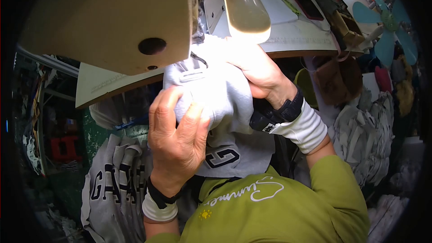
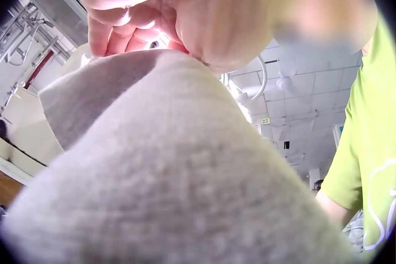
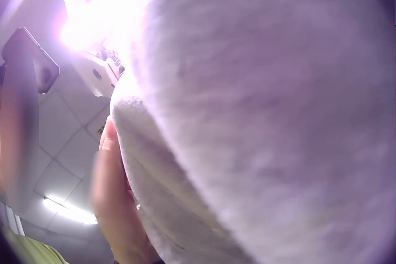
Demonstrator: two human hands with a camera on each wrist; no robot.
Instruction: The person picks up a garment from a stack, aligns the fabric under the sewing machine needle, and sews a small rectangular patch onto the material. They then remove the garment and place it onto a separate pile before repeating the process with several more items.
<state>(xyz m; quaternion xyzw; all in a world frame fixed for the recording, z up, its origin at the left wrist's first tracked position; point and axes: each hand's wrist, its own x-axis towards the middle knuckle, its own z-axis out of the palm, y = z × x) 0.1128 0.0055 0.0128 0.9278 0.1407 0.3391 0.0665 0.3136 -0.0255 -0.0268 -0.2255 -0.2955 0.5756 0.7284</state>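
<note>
A pale grey sweatshirt-fabric piece is bunched under the head of a sewing machine, with a dark letter on its lower part. My left hand holds the near left side of the cloth, fingertips bent over its edge. In the left wrist view, the fingers curl behind the fabric. My right hand grips the far right side, close to the needle area, its fingertips washed out by glare. Fabric fills most of the right wrist view and hides the right fingers.
The white machine table has a ruler scale along its edge. A phone lies at the back right, near a turquoise fan. Lettered grey pieces hang at the left; more grey cloth is piled at the right.
</note>
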